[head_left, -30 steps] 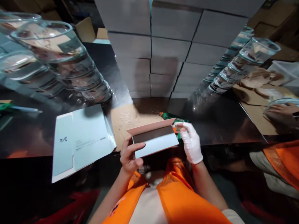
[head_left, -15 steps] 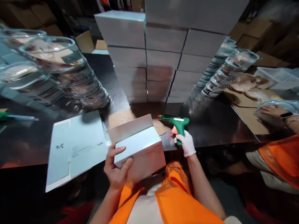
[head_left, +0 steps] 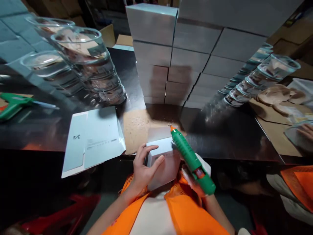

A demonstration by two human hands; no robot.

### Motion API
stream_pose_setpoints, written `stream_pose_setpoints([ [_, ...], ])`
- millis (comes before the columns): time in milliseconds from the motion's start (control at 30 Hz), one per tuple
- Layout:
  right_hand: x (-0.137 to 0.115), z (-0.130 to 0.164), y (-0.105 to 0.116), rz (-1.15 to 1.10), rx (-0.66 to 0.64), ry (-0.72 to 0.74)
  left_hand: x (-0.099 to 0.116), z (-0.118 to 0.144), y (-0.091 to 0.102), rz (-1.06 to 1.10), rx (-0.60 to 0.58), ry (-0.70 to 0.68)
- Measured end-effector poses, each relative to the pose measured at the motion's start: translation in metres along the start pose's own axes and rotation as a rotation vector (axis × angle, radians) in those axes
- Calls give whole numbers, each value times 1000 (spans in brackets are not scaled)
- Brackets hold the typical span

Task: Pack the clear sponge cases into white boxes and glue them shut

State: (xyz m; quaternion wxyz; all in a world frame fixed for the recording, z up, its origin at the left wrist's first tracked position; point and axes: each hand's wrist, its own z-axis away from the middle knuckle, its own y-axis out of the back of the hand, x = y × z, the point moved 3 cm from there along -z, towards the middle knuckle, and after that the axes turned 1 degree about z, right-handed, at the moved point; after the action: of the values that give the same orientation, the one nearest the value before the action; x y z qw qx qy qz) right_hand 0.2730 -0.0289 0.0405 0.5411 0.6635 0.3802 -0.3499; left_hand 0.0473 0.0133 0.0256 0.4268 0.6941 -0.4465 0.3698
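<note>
The left hand (head_left: 144, 168) grips a small pale box (head_left: 162, 160) at the near edge of the worktop (head_left: 232, 137), fingers wrapped over its left side and thumb laid across the front face. The box is already folded into shape, and 1 flap (head_left: 158, 133) stands open at its far side. The right hand (head_left: 195, 178), in a white glove, is closed around the grip of a green glue gun (head_left: 192, 160), which it holds above the box with the orange nozzle pointing far and left, just over the open flap. No glue line shows on the flap, and the nozzle tip is too small to tell whether it touches the card.

Judging from this, the folding looks done and the gluing of this flap is the part in hand; closing and pressing the flap appears to be left.

To the left on the worktop lies a flat, unfolded box blank (head_left: 94, 138), seemingly waiting its turn. Beyond the box a brown card sheet (head_left: 135, 127) covers part of the worktop. Far behind stands a tall stack of finished boxes (head_left: 176, 55), flanked by nested clear cups on the left (head_left: 97, 71) and on the right (head_left: 256, 78). A second green glue gun (head_left: 13, 104) rests at the far left. At the right edge another person's hand (head_left: 306, 130) rests on a clear lid.
</note>
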Motion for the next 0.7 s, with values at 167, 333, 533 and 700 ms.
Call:
stream_pose_setpoints([
  [167,-33,-5,-10,222,4,389,3,2,-5,20,-6,-81],
  [333,-35,-15,-18,372,33,426,3,4,-6,-17,1,-129],
  [533,-11,-10,-4,504,144,415,1,5,-1,-26,-11,-42],
  [700,26,-13,21,110,196,-31,-5,2,3,18,-1,58],
])
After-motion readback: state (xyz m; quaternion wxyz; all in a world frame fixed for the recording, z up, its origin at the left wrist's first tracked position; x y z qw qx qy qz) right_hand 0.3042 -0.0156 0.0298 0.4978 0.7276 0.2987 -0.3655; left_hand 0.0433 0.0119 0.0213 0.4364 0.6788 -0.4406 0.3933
